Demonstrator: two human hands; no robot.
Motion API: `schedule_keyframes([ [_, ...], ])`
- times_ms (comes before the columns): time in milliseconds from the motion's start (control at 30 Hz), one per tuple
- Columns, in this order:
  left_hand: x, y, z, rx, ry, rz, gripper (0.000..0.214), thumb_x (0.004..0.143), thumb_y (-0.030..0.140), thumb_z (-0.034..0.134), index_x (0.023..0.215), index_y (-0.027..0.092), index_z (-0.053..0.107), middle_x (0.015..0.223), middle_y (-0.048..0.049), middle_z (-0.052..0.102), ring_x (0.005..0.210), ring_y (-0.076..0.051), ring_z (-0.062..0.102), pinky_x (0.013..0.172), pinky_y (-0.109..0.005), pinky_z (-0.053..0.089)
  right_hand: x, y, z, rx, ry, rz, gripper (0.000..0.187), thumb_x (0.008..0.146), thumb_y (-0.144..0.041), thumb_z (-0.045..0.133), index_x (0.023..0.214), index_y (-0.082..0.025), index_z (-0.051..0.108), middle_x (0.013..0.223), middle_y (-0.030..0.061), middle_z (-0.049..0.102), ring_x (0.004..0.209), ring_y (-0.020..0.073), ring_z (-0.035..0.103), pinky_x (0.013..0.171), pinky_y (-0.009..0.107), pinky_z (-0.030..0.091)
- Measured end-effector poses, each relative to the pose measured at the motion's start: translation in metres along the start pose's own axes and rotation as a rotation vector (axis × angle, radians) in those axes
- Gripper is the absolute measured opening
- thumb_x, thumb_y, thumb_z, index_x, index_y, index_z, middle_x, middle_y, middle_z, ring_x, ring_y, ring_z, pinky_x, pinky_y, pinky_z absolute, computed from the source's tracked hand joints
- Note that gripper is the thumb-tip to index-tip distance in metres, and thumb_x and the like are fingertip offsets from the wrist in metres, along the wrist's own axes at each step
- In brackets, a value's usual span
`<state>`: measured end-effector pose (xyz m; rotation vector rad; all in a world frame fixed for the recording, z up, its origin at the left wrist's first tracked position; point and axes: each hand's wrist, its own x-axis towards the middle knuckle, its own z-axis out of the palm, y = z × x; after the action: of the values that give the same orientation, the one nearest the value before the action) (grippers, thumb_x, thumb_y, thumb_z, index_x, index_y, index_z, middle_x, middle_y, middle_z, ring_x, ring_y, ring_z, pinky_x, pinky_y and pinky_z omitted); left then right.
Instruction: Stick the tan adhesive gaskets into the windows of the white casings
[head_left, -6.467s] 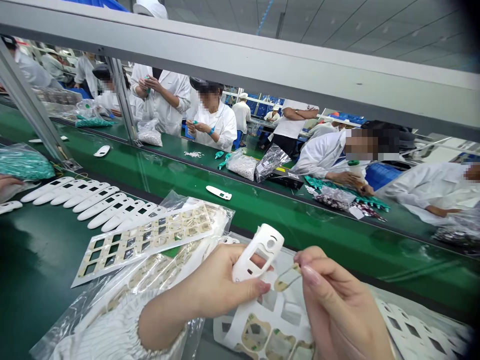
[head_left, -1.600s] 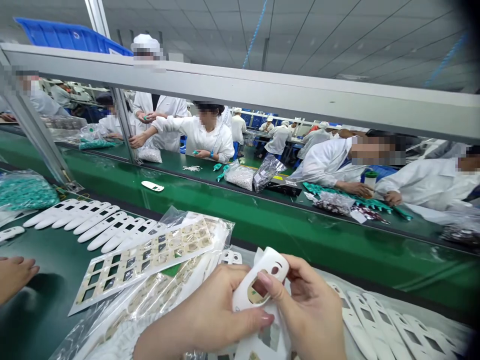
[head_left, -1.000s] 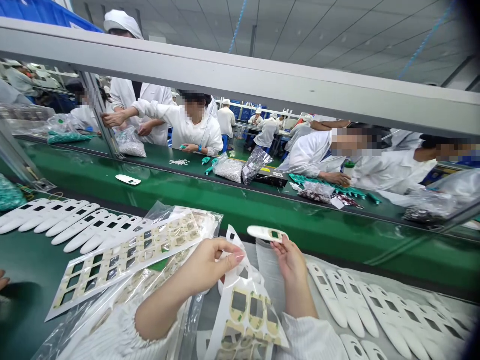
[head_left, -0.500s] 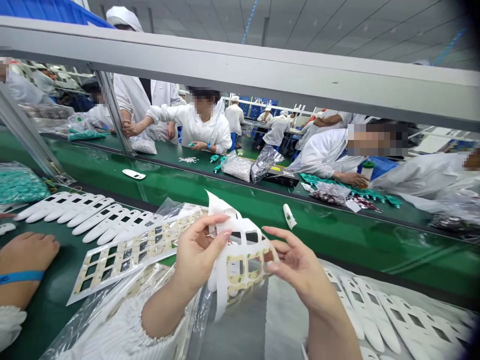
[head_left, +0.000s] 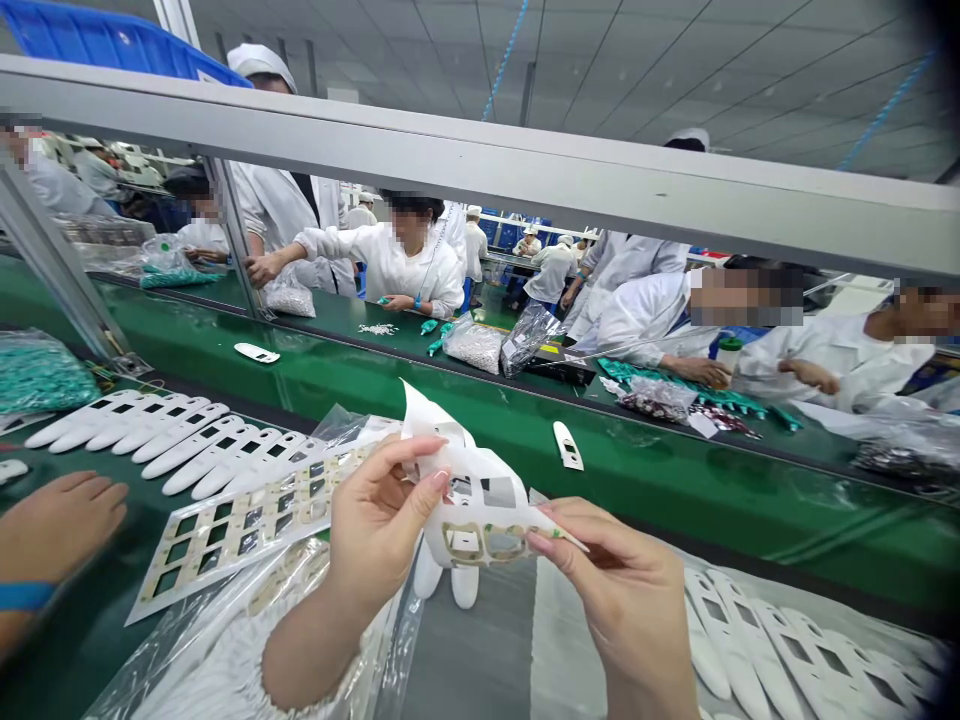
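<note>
Far left of the die-cut white sheet, a co-worker's hand rests on the green conveyor belt, beyond a row of white casings and a windowed label sheet. Your left hand grips the die-cut white sheet at its left side, fingers curled close around it. Your right hand sits at its right end, thumb and forefinger pinched narrow on a thin strip. Keep that pinch low and draw slowly, so the film does not crease. Right of the sheet, a loose white casing lies on the belt, and more white covers lie nearer you
</note>
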<state>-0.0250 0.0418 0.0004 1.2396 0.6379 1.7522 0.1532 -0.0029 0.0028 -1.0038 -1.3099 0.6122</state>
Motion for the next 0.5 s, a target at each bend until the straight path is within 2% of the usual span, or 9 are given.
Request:
schedule_keyframes([
  [200, -0.0012, 0.0022, -0.0021, 0.052, -0.002, -0.003, 0.019, 0.080, 0.017, 0.073, 0.096, 0.026, 0.074, 0.081, 0.0010, 0.062, 0.058, -0.009, 0.065, 0.053, -0.017, 0.053, 0.0000, -0.0041, -0.0046, 0.079, -0.102, 0.027, 0.014, 0.072, -0.023, 0.079, 0.083, -0.031, 0.079, 0.077, 0.0028, 0.071, 0.071, 0.0160, 0.066, 0.058, 0.024, 0.055],
  [333, -0.0019, 0.0050, -0.0022, 0.070, -0.004, 0.029, 0.019, 0.079, 0.016, 0.073, 0.095, 0.026, 0.074, 0.078, 0.0013, 0.062, 0.057, -0.009, 0.064, 0.053, -0.016, 0.052, -0.0020, -0.0034, -0.0052, 0.060, -0.083, 0.014, 0.006, 0.076, -0.023, 0.075, 0.076, -0.029, 0.078, 0.076, 0.0022, 0.069, 0.070, 0.0141, 0.065, 0.057, 0.023, 0.054],
  [433, -0.0023, 0.0065, -0.0010, 0.074, 0.006, 0.066, 0.019, 0.078, 0.014, 0.074, 0.092, 0.026, 0.076, 0.076, 0.0015, 0.062, 0.058, -0.008, 0.063, 0.053, -0.015, 0.052, -0.0037, 0.0009, -0.0050, -0.004, -0.010, -0.065, 0.012, 0.076, -0.018, 0.075, 0.077, -0.030, 0.078, 0.080, 0.0019, 0.074, 0.081, 0.0184, 0.069, 0.078, 0.034, 0.058],
  [500, -0.0026, 0.0068, -0.0002, 0.081, 0.017, 0.083, 0.020, 0.076, 0.013, 0.075, 0.092, 0.026, 0.076, 0.077, 0.0009, 0.063, 0.059, -0.008, 0.063, 0.054, -0.015, 0.052, -0.0057, 0.0045, -0.0048, -0.053, 0.038, -0.079, 0.014, 0.076, -0.017, 0.074, 0.082, -0.029, 0.079, 0.084, 0.0036, 0.076, 0.090, 0.0235, 0.071, 0.089, 0.044, 0.056],
])
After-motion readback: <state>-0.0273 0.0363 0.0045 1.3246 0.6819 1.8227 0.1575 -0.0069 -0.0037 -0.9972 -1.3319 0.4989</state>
